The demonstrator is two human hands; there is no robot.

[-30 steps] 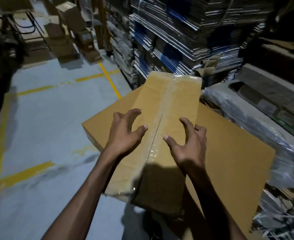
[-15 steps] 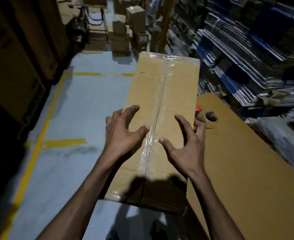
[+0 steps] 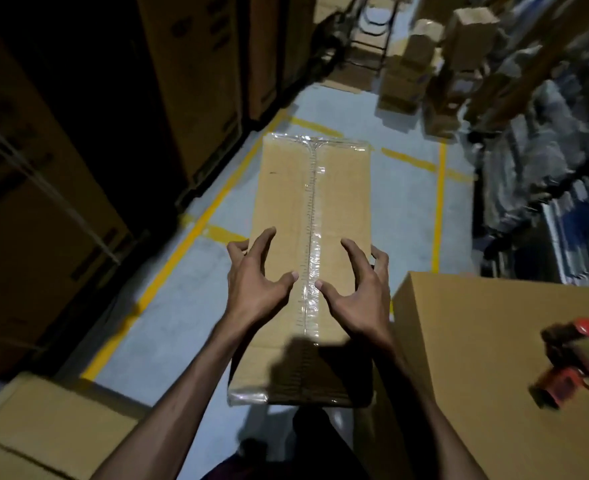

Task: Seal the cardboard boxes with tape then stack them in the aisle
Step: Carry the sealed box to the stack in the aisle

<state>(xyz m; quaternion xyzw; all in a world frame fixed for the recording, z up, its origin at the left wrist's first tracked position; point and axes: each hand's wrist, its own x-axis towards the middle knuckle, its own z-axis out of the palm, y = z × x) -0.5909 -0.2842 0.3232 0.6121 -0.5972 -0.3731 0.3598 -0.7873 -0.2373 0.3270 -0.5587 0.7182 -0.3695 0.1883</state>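
1. Two hands hold one long cardboard box (image 3: pixel 315 216) above the grey aisle floor (image 3: pixel 189 306), its taped top facing the camera.
2. The left hand (image 3: pixel 255 289) grips the box's left side: its thumb lies on the top face just beside the centre seam, while its fingers curl over the left edge.
3. The right hand (image 3: pixel 362 296) mirrors it, with the thumb on top near the seam and the fingers hooked over the right edge.
4. A strip of clear tape (image 3: pixel 311 237) runs along the seam from the far end to the near end, and more clear tape wraps both end edges.
5. The box points away from the person, down the aisle, between yellow floor lines (image 3: pixel 196 230).
6. A larger brown carton (image 3: pixel 476 358) stands just to the right of the held box, and a red tape dispenser (image 3: pixel 573 362) rests on its top.
7. Another carton (image 3: pixel 47 427) sits at the lower left.
8. Tall cartons (image 3: pixel 196 81) line the dark left side, and small boxes (image 3: pixel 421 64) are stacked at the far end of the aisle.
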